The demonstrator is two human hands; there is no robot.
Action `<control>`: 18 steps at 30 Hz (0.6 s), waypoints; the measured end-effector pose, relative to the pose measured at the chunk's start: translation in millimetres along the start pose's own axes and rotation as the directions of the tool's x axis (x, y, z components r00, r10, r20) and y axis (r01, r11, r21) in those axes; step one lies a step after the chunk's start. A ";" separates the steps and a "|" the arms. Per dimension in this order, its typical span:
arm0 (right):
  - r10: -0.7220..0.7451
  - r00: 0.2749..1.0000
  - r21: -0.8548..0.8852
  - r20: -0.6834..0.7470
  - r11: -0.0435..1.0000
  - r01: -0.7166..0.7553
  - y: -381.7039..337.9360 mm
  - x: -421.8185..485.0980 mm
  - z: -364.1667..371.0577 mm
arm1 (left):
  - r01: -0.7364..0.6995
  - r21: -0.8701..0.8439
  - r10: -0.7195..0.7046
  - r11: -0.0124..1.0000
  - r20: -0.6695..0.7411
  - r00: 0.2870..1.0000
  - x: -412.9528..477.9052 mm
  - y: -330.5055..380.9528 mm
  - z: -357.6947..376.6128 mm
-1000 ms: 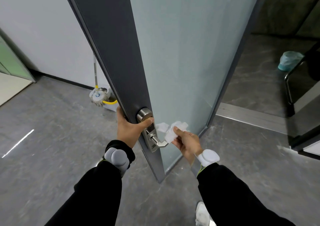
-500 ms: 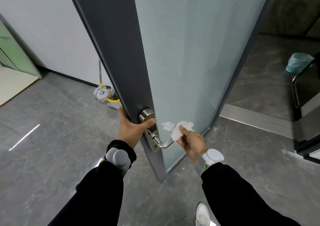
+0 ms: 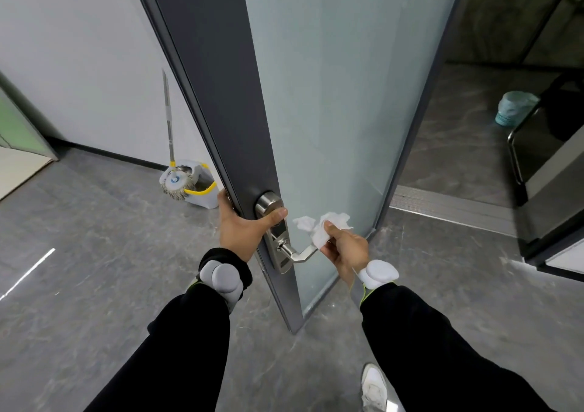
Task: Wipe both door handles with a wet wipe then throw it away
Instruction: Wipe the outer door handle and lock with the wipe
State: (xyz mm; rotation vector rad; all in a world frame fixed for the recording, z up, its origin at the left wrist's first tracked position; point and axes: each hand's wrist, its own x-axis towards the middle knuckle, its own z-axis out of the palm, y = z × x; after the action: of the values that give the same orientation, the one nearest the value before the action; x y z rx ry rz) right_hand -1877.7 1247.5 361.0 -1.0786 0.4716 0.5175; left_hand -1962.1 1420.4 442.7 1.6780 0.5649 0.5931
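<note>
**Wipe pressed to the lever, door held by its edge**

At far left a pale wall meets a dull grey, marbled floor (image 3: 94, 253) along a dark skirting; a string mop (image 3: 172, 187) with a thin metal pole stands in a grey bucket (image 3: 202, 190) with a yellow rim, just beside the door.

The left hand (image 3: 243, 228) clamps the door (image 3: 215, 95) by its edge — fingers curled round the far side, thumb laid across the round brushed-steel knob (image 3: 267, 204); the frame is matt dark grey, the pane (image 3: 331, 95) frosted and pale green. Below the knob runs a long steel plate, and from it a slim angled handle (image 3: 298, 255) juts right. The handle on the other face is hidden.

The right hand (image 3: 346, 250) is closed on a crumpled white wipe (image 3: 320, 226), thumb on top, fingers under; the wipe touches the tip of the handle, with loose folds sticking up and left against the glass. Both arms wear black sleeves; a smooth grey-white pod sits on each wrist.

Low right, a white shoe (image 3: 374, 389) rests on the floor; beyond the door a metal threshold strip crosses the opening. Farther right stands a teal mesh bin (image 3: 513, 108) with a liner, well apart from the hands, partly behind a dark chair (image 3: 518, 158) with a chromed tube leg.
</note>
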 end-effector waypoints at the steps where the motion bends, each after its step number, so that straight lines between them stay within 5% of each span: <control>1: -0.006 1.000 0.008 0.000 1.000 0.006 0.9 -1.1 1.3 | -0.004 0.006 0.004 1.000 0.004 1.000 0.8 -0.4 -0.7; 18: -0.024 0.998 0.017 -0.062 1.000 0.025 57.1 -36.8 17.3 | -0.033 0.055 0.031 0.998 0.033 0.999 5.2 0.7 -7.5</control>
State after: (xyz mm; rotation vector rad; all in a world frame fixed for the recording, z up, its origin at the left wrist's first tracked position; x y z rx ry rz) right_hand -1939.4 1278.8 349.9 -1.0842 0.5160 0.4587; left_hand -1963.1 1429.1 444.9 1.7488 0.5370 0.5775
